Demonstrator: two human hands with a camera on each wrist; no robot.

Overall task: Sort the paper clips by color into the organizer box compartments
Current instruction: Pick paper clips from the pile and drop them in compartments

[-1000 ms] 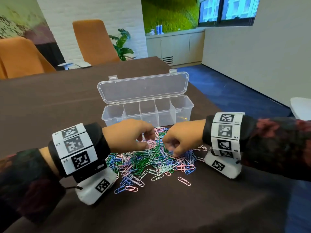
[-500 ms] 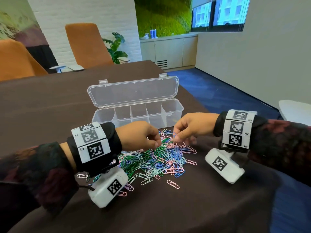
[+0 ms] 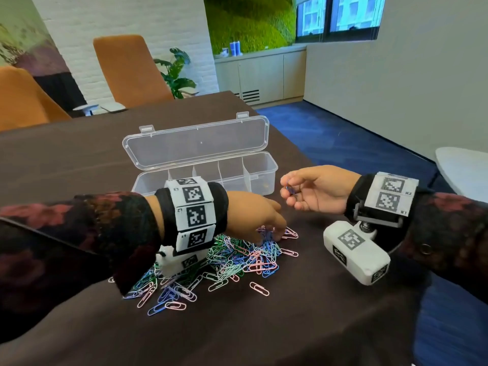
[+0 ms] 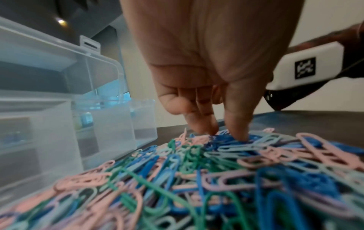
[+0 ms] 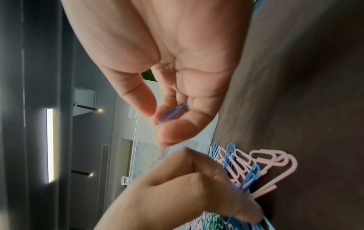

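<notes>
Head view looks down across the table [image 3: 79, 159]; both wrist views sit close, sharing the clip pile [image 4: 197, 171].

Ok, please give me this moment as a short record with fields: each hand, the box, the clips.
left hand: fingertips down in the heap of pink, blue and green paper clips
right hand: raised beside the box, pinching one blue paper clip
clear plastic organizer box: lid open, behind the heap
dark brown table: carries the box and heap
</notes>
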